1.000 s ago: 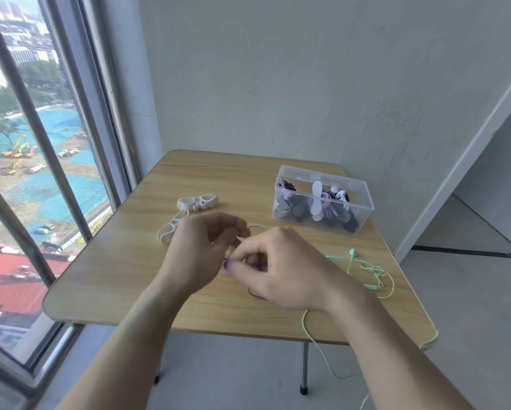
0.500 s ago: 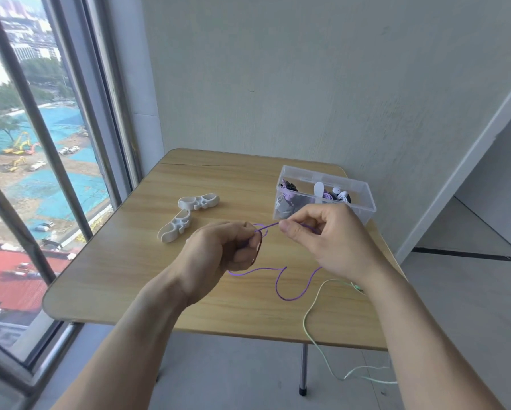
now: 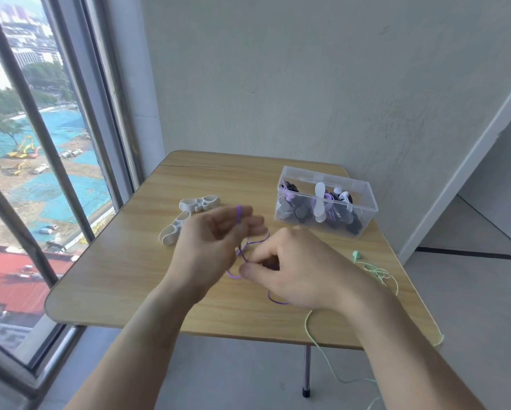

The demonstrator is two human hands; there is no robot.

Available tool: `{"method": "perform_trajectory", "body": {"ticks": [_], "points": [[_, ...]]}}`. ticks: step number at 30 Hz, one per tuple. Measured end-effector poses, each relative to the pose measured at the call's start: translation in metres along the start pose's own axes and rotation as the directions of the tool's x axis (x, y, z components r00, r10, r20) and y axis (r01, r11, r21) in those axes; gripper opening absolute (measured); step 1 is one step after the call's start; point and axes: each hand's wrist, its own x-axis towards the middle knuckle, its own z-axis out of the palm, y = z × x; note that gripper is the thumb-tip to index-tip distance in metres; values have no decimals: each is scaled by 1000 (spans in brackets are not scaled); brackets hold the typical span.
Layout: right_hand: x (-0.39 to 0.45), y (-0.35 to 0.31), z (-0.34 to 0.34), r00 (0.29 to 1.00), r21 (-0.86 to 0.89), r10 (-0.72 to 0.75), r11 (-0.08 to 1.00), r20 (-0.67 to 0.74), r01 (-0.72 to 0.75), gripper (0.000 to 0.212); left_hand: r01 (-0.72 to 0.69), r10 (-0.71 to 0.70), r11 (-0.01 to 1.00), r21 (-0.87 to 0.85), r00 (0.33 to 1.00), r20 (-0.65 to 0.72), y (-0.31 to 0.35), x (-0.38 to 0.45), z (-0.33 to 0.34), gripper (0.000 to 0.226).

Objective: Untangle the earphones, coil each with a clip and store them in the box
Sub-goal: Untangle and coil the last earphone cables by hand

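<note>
Between our two hands, low over the wooden table (image 3: 124,279), the purple earphone cable (image 3: 242,258) is only partly wound; our left hand (image 3: 215,247) is raised with its fingers loosely curled and a turn of the purple cord looped round a fingertip, though motion blur keeps us from saying how firmly it grips; our right hand (image 3: 295,270), just beside it, pinches the same cord between thumb and forefinger, and slack trails from under that hand across the table.

Beyond the pinch and to its right stands the clear plastic box (image 3: 369,199), already holding several coiled earphones in purple, white and dark tones, so we judge a good part of the job done; beyond our left hand, near it, lie two white clips (image 3: 186,217), unused, and we take one of them to be meant for this purple coil.

To the right of our right hand, well apart from the grip, the mint-green earphones (image 3: 375,270) lie in a loose tangle, one strand hanging off the near table edge; they look untouched; we judge what is left as finishing and clipping the purple coil, boxing it, then sorting, coiling and storing the green set.
</note>
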Motion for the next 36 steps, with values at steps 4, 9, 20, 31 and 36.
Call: {"method": "perform_trajectory", "body": {"ticks": [4, 9, 20, 31, 36], "points": [[-9, -3, -19, 994, -20, 1, 1000, -114, -3, 27, 5, -79, 979, 205, 931, 356, 7, -9, 6, 25], [-15, 13, -37, 957, 161, 69, 987, -283, -23, 29, 212, -231, 973, 93, 852, 469, 11, -5, 2, 25], [-6, 13, -15, 985, 23, 112, 994, -130, -110, 26, 130, -181, 779, -613, 983, -21, 7, 11, -11, 24], [-3, -6, -12, 976, 75, 17, 997, -217, -1, 22, 118, -159, 971, 208, 968, 193, 2, 0, -5, 24], [0, 28, -24, 931, 274, 138, 961, -339, -43, 24, 402, -356, 916, -15, 829, 430, 15, -2, -8, 33]]}}
